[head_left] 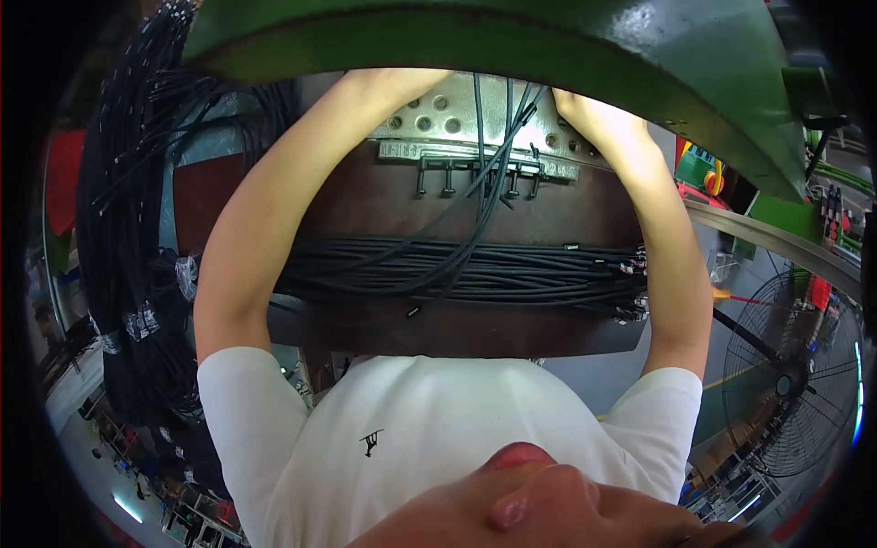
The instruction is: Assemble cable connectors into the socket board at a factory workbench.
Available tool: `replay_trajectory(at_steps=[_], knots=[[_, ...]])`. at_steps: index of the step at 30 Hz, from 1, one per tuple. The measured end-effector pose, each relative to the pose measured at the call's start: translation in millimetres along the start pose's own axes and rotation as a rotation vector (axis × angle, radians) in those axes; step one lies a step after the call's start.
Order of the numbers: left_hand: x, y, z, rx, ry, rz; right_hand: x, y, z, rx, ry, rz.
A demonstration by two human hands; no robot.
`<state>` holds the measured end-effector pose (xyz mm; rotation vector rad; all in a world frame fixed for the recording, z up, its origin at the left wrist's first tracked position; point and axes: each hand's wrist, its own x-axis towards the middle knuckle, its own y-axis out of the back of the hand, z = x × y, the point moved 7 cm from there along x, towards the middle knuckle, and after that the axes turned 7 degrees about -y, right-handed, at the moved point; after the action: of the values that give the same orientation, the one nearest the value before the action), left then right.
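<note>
Both my arms reach forward beneath the green machine housing [512,41]. My left hand [416,79] shows only around its wrist; the housing covers its fingers. Part of my right hand [577,108] is visible beside the steel plate [457,96], but its fingers are hidden too. Several black cables [501,160] run from under the housing, between my hands, across a metal bar with screws [475,155]. They curve down to a bundle of black cables [457,269] lying across a dark brown board [365,210]. Whether either hand holds a cable cannot be seen.
Thick bunches of black cables [119,219] hang at the left, some wrapped in clear plastic [142,321]. A caged fan [790,384] stands at the right, near a curved metal rail [776,228]. A red and yellow switch [715,178] sits beyond my right forearm.
</note>
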<state>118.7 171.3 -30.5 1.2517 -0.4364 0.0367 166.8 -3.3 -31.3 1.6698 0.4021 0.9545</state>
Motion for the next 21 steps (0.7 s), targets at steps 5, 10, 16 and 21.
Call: replay_trajectory(at_steps=[5, 10, 16, 21], knots=[[6.6, 11.2, 5.2, 0.002, 0.064, -0.100, -0.6, -3.2, 2.7, 0.035, -0.007, 0.000], [1.1, 8.6, 3.5, -0.005, 0.138, -0.210, -0.9, 2.6, 3.4, 0.033, -0.023, -0.010], [-8.3, -2.0, -11.8, -0.097, -0.053, 0.236, -26.5, -39.0, 61.9, -0.091, 0.059, 0.011], [-8.7, -9.0, -13.8, -0.089, -0.074, 0.218, -38.0, -23.8, 55.3, -0.040, -0.007, 0.176]])
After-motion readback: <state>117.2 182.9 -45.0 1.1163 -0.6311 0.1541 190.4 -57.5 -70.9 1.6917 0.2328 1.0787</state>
